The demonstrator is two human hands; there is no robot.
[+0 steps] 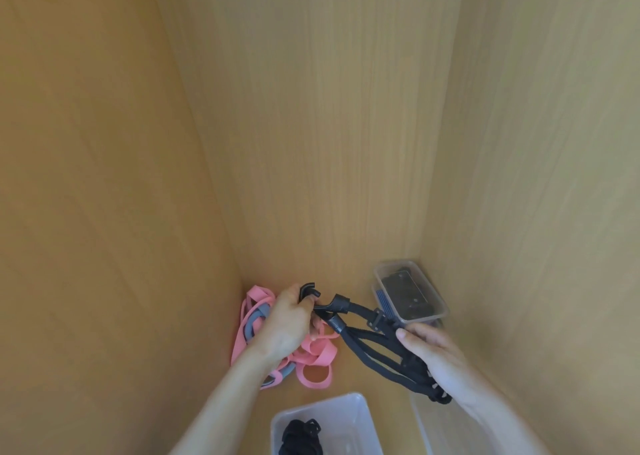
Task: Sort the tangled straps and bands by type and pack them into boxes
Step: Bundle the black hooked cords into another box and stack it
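Black cords in both hands; pink bands beneath.

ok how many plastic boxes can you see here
2: a clear plastic box at the back right with dark pieces inside, and a frosted plastic box at the near edge holding black cord. Another may sit under the back one.

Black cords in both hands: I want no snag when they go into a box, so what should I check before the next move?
1. Left hand grips the hook ends of the black cords: ok.
2. Right hand holds the other end: ok.
3. Cords clear of the pink and grey bands: cannot tell, the left hand covers that spot.
4. Near box open on top: ok.
5. The black bundle inside it looks the same type: ok.
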